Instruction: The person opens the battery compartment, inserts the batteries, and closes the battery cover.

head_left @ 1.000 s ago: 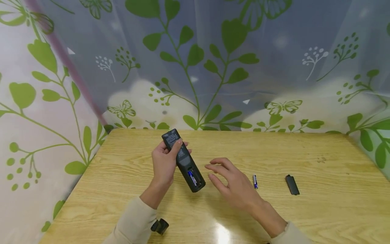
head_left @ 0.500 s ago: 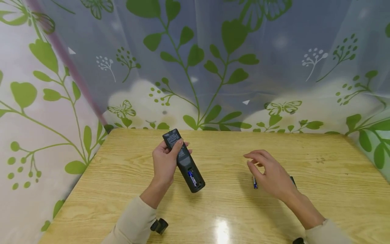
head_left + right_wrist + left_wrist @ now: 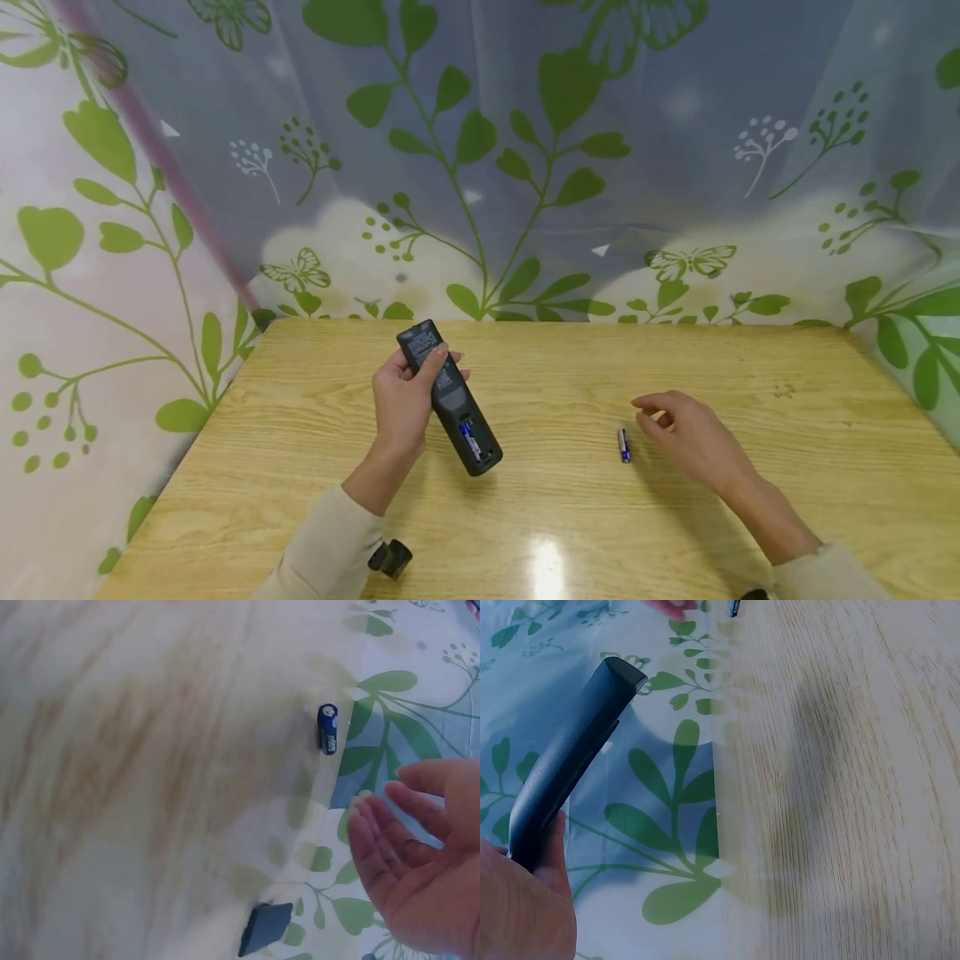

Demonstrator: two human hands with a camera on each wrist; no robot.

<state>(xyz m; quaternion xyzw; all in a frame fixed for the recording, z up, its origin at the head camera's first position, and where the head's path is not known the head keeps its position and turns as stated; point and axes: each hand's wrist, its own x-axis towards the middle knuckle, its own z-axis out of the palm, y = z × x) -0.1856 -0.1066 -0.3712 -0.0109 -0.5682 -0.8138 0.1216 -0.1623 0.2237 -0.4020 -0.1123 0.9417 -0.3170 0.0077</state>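
My left hand grips a black remote control above the table, thumb across its labelled back. Its battery compartment is uncovered and faces up, with a blue and silver battery inside. In the left wrist view the remote shows side-on, rising from the fingers. My right hand hovers just right of a loose battery lying on the wood, its fingers relaxed and holding nothing. Behind that hand the head view hides the black battery cover, which the right wrist view shows on the table.
The wooden table spreads under both hands. A curtain printed with leaves and butterflies hangs along its back edge and left side. A small black device sits by the left sleeve.
My right hand has moved away from the remote, rightward to beside the loose battery, covering the battery cover in the head view. The left hand and remote have stayed nearly still.
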